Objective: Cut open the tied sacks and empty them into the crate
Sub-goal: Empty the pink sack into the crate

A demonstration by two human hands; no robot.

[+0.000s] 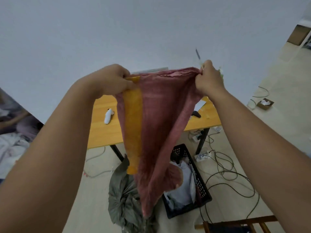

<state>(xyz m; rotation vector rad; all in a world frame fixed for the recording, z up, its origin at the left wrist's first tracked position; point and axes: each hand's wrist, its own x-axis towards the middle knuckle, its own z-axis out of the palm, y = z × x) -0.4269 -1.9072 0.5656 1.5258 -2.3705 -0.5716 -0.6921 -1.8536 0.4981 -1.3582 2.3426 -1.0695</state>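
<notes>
The wooden worktop [104,130] stands behind. In front of it the red mesh sack [156,125] hangs upside down, lifted high so it drains into the black crate [200,187] below, which holds pale cloth. A grey sack [124,197] lies beside the crate. Left hand [114,81] and right hand [208,78] each keep a clamped grip on an upper corner; the right also holds a cutter [198,55].

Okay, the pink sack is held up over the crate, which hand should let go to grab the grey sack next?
Probably the left hand: the grey sack lies on the floor on its side of the black crate, and the right hand also seems to hold a blade, besides the pink sack.
</notes>
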